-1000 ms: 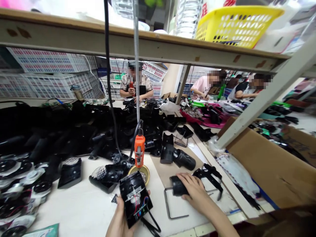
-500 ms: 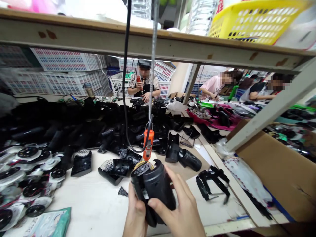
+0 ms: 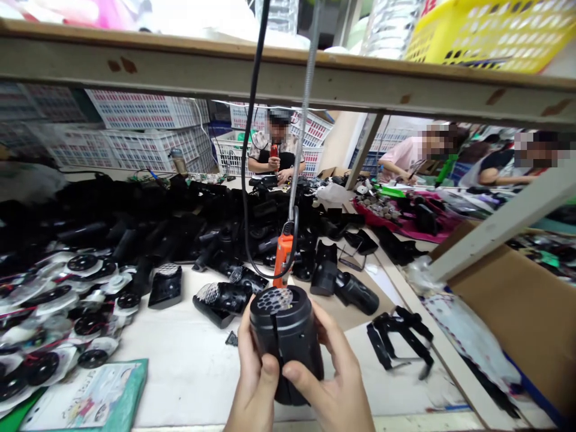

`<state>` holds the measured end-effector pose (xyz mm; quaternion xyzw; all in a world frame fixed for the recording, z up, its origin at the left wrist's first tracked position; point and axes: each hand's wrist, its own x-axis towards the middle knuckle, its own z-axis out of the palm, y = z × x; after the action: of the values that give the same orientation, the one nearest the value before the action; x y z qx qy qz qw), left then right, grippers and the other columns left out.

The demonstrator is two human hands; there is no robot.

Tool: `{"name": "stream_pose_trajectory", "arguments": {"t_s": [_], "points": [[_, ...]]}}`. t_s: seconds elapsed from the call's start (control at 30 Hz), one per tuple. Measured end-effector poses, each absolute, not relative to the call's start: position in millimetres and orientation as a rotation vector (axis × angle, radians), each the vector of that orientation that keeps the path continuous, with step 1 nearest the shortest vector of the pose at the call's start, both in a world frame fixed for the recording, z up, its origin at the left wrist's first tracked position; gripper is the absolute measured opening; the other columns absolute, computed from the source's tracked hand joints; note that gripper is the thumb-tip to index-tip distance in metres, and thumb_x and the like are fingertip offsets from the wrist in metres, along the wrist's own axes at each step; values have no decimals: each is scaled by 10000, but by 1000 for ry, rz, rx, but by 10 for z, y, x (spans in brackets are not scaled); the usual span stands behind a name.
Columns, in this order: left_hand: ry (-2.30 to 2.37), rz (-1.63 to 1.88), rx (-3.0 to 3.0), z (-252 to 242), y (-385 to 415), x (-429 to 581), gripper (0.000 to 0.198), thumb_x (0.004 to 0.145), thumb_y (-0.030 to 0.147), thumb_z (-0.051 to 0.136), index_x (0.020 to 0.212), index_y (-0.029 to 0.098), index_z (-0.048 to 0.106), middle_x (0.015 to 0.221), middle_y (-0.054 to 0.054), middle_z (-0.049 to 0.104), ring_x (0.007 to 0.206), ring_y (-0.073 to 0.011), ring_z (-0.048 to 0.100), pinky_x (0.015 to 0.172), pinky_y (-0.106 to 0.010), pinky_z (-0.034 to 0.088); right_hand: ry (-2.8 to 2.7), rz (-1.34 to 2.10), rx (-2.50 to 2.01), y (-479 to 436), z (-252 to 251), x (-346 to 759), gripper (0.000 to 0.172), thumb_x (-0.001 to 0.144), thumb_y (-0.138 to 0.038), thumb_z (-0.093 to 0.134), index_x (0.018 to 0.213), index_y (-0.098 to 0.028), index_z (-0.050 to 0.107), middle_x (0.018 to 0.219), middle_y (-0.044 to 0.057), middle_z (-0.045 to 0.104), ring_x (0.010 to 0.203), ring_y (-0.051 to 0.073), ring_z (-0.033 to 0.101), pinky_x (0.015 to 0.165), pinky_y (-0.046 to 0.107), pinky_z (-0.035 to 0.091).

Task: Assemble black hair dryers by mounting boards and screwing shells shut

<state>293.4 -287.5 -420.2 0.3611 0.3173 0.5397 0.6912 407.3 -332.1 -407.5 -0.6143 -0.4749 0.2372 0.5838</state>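
Between my two hands I hold a black plastic housing (image 3: pixel 299 339), upright, with a honeycomb grille at its top end. A narrow seam runs down its front where two half shells meet. My left hand (image 3: pixel 256 375) wraps its left side, the thumb beside the seam. Round the right side curls my right hand (image 3: pixel 337 372), its thumb pressed on the front near the seam. Just behind the housing hangs an orange electric screwdriver (image 3: pixel 284 258) from a spring and black cable. The undersides of both shells are hidden.
Black shells (image 3: pixel 225 300) lie beyond my hands, with a dark heap behind. Round fan-like parts (image 3: pixel 85 324) pile up at left, near a teal packet (image 3: pixel 90 396). Black brackets (image 3: pixel 400 336) and a cardboard box (image 3: pixel 513 306) are at right. A shelf beam (image 3: pixel 202 72) crosses above; co-workers sit opposite.
The two shells, gaping and tilted before, now sit together with a thin seam, and the housing is more upright. Both thumbs moved to the front seam. The view shifted slightly left.
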Motion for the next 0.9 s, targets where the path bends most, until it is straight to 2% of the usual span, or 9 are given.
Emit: {"name": "stream_pose_trajectory", "arguments": {"t_s": [0.17,0.3,0.43,0.6,0.77,0.9], "points": [[633,1124,804,-4160,-2902,2918,850,787,681,731,1525,338,485,1586,-77,513,1486,-375,411,1240,-466,330,-1082,506,-1452,-3360,-4063,4053,822,813,-715,743,1466,-265,527,1431,120,602,1265,357,614,1067,467,534],[611,1140,810,-4176,-2920,2927,866,781,677,739,1527,321,481,1583,-90,513,1486,-390,405,1241,-479,326,-1091,532,-1451,-3395,-4030,4060,769,824,-696,747,1446,-294,541,1418,86,619,1264,338,619,1080,433,522],[604,1182,851,-4150,-2954,2957,866,792,671,727,1538,320,461,1557,-100,537,1472,-401,420,1240,-507,319,-1088,479,-1472,-3429,-4010,4057,756,823,-690,751,1434,-289,555,1408,91,623,1218,335,643,1031,420,549],[646,1215,920,-4003,-3021,2979,763,871,608,680,1540,316,459,1608,-75,481,1508,-365,375,1239,-451,325,-1056,518,-1469,-3446,-3991,4062,768,799,-694,773,1414,-277,581,1387,99,637,1196,341,651,1043,433,539],[693,1221,1038,-3893,-3045,2996,724,946,582,587,1580,301,377,1609,-71,480,1508,-323,390,1214,-373,358,-1020,668,-1425,-3416,-3970,4085,766,810,-673,777,1428,-278,559,1420,93,614,1232,333,632,1052,404,533],[841,1197,1123,-3854,-3017,2988,769,962,597,563,1594,236,315,1612,-112,460,1505,-334,387,1239,-417,323,-1058,705,-1369,-3321,-3976,4103,786,807,-699,762,1430,-273,542,1417,95,610,1260,333,609,1078,409,502]]}}
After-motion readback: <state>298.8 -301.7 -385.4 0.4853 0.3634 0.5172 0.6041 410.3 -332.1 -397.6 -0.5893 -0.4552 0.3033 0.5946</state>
